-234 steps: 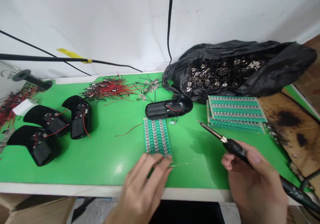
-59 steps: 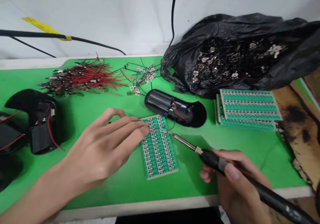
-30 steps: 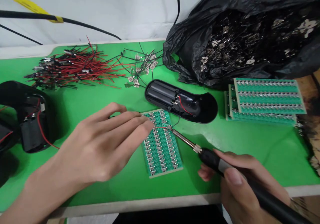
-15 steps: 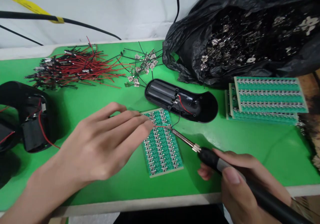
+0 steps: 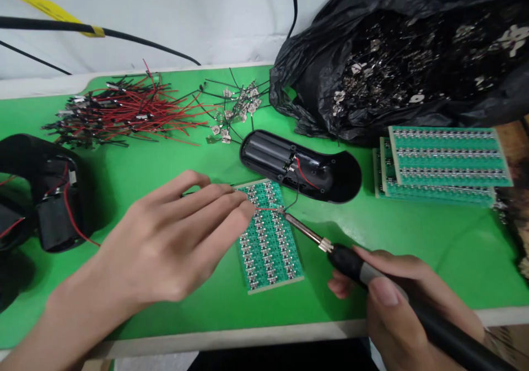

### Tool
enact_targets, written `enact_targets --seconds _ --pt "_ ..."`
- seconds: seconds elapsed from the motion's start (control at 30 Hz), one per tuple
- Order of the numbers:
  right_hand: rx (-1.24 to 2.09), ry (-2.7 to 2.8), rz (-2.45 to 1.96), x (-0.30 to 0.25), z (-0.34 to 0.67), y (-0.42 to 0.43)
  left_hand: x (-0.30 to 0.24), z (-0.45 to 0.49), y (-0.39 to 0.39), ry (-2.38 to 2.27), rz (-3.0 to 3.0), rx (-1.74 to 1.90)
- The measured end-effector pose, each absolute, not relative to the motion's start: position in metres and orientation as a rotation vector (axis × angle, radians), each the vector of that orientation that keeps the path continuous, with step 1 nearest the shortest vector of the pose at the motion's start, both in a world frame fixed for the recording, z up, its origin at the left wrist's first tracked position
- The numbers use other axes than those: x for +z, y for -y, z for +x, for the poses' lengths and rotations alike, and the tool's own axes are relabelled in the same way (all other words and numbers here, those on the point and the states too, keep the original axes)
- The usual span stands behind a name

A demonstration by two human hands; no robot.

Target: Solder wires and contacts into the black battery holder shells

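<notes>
My right hand (image 5: 397, 294) is closed around a black soldering iron (image 5: 345, 262). Its metal tip meets the end of a red wire (image 5: 266, 209) over the upper right part of a green circuit board panel (image 5: 264, 249). My left hand (image 5: 177, 233) lies over the panel's left edge, its fingers pinched on the other end of that red wire; the fingertips are partly hidden. Just behind the panel rests a black curved plastic housing (image 5: 300, 167) with battery slots. A thin dark wire (image 5: 296, 192) runs from it to the spot at the iron's tip.
Red and black wires (image 5: 132, 112) lie heaped at the back left, beside metal contact pieces (image 5: 243, 106). A black plastic bag (image 5: 297, 68) of metal parts stands back right. Stacked circuit boards (image 5: 448, 156) sit at right, more black housings (image 5: 61, 216) at left.
Almost nothing differs. Both hands, the iron and the red wire hold nearly the same positions; the view has shifted very slightly.
</notes>
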State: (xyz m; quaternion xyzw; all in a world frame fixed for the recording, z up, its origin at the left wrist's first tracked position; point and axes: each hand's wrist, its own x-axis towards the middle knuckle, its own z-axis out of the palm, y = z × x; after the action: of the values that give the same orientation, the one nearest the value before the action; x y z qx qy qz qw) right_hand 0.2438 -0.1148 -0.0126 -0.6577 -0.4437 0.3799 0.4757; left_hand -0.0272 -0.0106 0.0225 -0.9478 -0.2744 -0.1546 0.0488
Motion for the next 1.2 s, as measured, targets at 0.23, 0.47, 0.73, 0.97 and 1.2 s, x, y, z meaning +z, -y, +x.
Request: enact_targets --seconds 0.23,0.47,0.73,0.97,1.2 --pt "0.916 0.979 -1.671 -0.009 0.238 0.117 0.02 -0.031 0.012 0.865 -2.903 -0.48" --pt "0.922 1.035 -1.644 -0.01 0.241 0.116 0.011 -0.035 0.017 0.906 -2.889 -0.528" --pt "0.937 1.196 -1.53 -0.018 0.253 0.114 0.003 -0.037 0.019 0.951 -2.898 -0.562" --pt "0.911 1.048 -1.609 -0.014 0.245 0.116 0.008 -0.033 0.017 0.868 -2.874 -0.506" --pt "0.897 1.1 -1.6 -0.017 0.248 0.116 0.02 -0.031 0.01 0.767 -2.887 -0.424"
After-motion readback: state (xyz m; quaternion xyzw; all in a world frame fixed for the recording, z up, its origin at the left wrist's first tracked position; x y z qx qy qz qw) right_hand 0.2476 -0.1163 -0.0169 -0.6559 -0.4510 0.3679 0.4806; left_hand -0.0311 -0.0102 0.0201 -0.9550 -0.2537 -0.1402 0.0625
